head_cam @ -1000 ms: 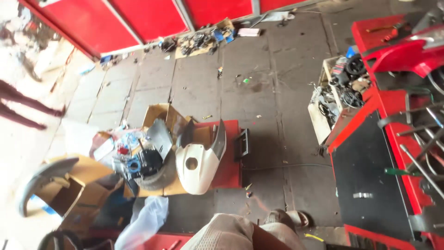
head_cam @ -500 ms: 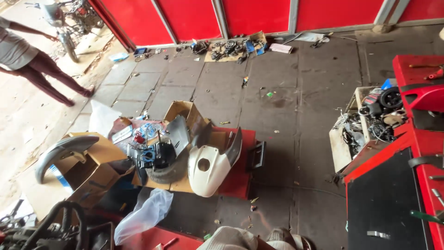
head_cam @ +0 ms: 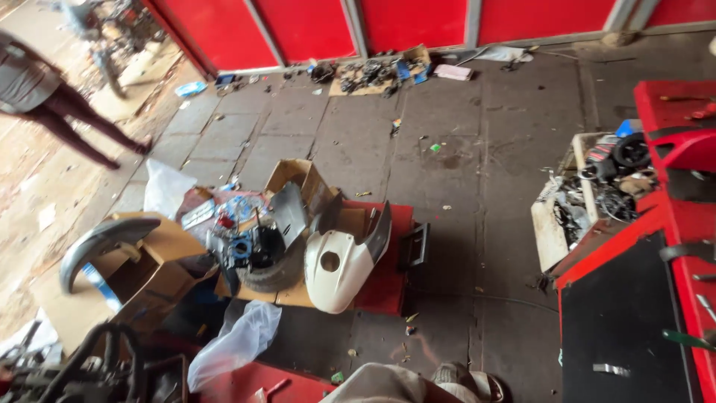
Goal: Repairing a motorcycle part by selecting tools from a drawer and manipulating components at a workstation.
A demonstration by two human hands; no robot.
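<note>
Neither of my hands shows in the head view. At the bottom edge I see only my knee (head_cam: 384,384) in pale trousers and my sandalled foot (head_cam: 466,384). Just ahead on the dark floor lies a heap of motorcycle parts: a white fairing panel (head_cam: 335,265) with a round hole, a grey plastic panel (head_cam: 289,213), a tyre (head_cam: 272,275) and a small engine part (head_cam: 246,246). They rest on open cardboard boxes (head_cam: 302,183) and a low red stand (head_cam: 388,261).
A grey mudguard (head_cam: 97,242) lies on a carton at left, with a clear plastic bag (head_cam: 235,347) below. A red lift bench (head_cam: 671,246) and a crate of parts (head_cam: 589,198) stand right. Another person's legs (head_cam: 71,123) are far left. Red shutters (head_cam: 418,19) close the back.
The view has swung left and tilted up. The parts heap has slid toward the middle, the red bench toward the right edge, and the other person at far left has come more into view.
</note>
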